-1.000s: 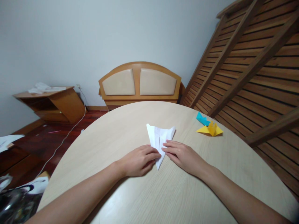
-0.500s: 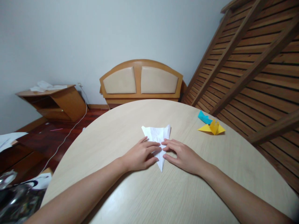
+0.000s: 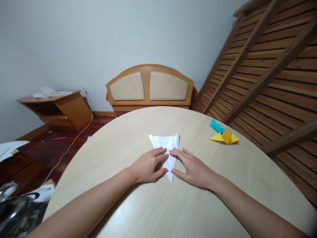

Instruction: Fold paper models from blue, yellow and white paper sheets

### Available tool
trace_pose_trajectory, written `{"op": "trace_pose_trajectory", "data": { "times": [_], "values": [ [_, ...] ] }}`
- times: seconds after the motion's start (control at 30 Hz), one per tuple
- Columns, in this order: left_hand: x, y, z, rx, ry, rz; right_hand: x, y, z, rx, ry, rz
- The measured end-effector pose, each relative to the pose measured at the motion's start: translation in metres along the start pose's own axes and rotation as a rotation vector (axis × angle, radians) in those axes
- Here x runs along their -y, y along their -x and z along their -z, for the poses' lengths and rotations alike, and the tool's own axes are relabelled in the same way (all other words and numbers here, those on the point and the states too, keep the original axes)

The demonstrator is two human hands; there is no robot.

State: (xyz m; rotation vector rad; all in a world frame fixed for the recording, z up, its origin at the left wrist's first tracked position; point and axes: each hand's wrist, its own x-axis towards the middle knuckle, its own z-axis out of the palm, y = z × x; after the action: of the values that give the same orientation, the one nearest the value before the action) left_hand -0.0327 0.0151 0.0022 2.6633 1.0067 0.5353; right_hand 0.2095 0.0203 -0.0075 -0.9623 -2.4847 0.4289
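A folded piece of white paper lies on the round table, wide at the far end and tapering to a point towards me. My left hand rests over its left side, fingers stretched and apart from the thumb, the tips near the centre crease. From the other side my right hand reaches in, its fingertips and thumb touching the right flap, with a gap between thumb and fingers. Both hands lie on the paper rather than grasp it. Parts of the left edge are hidden under my left fingers.
A yellow origami bird and a blue folded paper piece sit at the right of the table. Beyond stand a headboard, a slatted wooden frame and a low cabinet with a cable.
My right index finger has moved left over the paper's middle, and the right fingers are spread wider. My left fingers have shifted slightly. The paper's far end has moved a little left.
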Motion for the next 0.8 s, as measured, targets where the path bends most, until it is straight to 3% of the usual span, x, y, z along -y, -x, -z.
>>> {"op": "trace_pose_trajectory", "data": {
  "times": [0.47, 0.8],
  "values": [
    [-0.0010, 0.0003, 0.0005, 0.032, 0.002, 0.033, 0.0004, -0.0016, 0.0056, 0.014, -0.044, 0.000],
    [0.0011, -0.0005, 0.0001, 0.039, -0.005, -0.024, 0.0023, -0.0027, 0.0079, 0.032, -0.027, -0.011]
  ]
}}
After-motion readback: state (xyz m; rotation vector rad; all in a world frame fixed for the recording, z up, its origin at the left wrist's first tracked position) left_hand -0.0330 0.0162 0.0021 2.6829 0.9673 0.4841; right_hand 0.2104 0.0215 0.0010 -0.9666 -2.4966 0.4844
